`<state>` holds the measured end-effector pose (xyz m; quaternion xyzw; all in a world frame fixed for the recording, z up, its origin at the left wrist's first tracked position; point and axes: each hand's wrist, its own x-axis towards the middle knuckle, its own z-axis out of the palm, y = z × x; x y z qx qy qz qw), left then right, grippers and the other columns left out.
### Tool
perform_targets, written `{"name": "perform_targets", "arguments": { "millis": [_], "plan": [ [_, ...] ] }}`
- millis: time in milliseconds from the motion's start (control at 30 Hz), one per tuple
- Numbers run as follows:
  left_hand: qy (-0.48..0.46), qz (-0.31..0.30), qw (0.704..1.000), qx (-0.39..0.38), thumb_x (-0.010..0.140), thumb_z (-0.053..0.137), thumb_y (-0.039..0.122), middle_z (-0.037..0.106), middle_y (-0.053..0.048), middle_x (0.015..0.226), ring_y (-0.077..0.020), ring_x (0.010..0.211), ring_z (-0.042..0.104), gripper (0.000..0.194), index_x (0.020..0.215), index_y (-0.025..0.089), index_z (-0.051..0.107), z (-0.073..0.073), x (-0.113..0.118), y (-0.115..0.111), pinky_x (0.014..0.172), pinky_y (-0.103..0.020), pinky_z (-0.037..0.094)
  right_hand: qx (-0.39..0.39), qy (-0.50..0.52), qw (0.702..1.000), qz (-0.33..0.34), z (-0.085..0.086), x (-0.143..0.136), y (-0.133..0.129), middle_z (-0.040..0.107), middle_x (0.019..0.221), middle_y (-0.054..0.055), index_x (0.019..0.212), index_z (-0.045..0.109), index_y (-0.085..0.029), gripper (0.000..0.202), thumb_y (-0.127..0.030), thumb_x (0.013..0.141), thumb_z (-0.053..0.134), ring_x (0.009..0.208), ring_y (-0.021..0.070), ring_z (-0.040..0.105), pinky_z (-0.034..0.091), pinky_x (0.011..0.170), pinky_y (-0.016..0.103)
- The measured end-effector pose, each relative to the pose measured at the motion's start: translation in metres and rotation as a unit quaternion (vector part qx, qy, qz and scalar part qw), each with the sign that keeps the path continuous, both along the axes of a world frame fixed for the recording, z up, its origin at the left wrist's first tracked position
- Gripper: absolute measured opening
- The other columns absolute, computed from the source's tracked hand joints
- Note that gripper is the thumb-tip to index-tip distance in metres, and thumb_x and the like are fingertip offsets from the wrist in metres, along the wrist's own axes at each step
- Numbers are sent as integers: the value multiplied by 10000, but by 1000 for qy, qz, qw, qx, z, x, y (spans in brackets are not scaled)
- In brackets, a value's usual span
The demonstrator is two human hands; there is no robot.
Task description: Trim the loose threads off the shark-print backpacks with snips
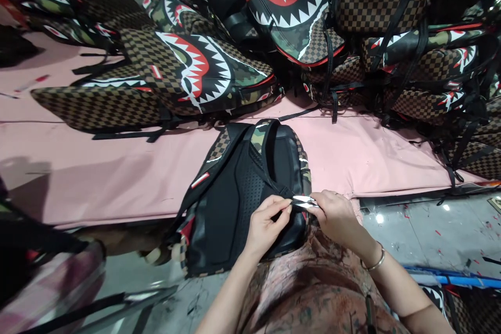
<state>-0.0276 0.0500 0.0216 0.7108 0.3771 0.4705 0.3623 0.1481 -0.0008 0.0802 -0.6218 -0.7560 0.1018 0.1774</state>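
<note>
A backpack (250, 203) lies with its black padded back upward at the front edge of the pink-covered table, part of it hanging over toward my lap. My left hand (268, 222) is closed in a pinch at the end of its black strap (274, 183), by the lower right of the back panel. In my right hand (338, 219) is a pair of small metal thread snips (305, 202), with the blades pointing left at my left fingertips. Whatever lies right between the blades is too small to make out.
Several checkered and camouflage backpacks with shark-mouth prints (207, 70) are piled across the back of the pink table (117, 177). More stand at the right (426, 62). A person's plaid-clothed leg (74, 287) shows at lower left. Scraps lie on the grey floor (422, 224).
</note>
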Motion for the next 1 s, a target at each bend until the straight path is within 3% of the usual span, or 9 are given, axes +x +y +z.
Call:
{"name": "perform_targets", "arguments": {
  "millis": [800, 933, 1000],
  "plan": [
    [33, 3, 999, 23, 764, 569, 206, 605, -26, 717, -117, 660, 560, 146, 848, 189, 686, 4, 4, -3, 601, -236, 471, 13, -56, 998, -30, 0, -2, -3, 599, 816, 48, 947, 553, -199, 186, -311, 902, 411, 718, 169, 544, 370, 639, 274],
    [26, -1, 999, 23, 762, 576, 200, 600, -26, 718, -118, 664, 558, 137, 847, 184, 682, 3, 6, -4, 604, -234, 468, -6, -21, 999, -37, 0, -2, -2, 601, 826, 54, 944, 555, -196, 170, -295, 889, 429, 739, 173, 544, 383, 660, 270],
    [26, -2, 999, 19, 762, 577, 200, 600, -26, 724, -121, 674, 560, 134, 846, 185, 681, 3, 6, -4, 613, -236, 468, -19, 52, 997, -46, -1, -4, 0, 597, 815, 49, 897, 554, -190, 154, -283, 880, 432, 745, 169, 540, 391, 670, 266]
  ]
}}
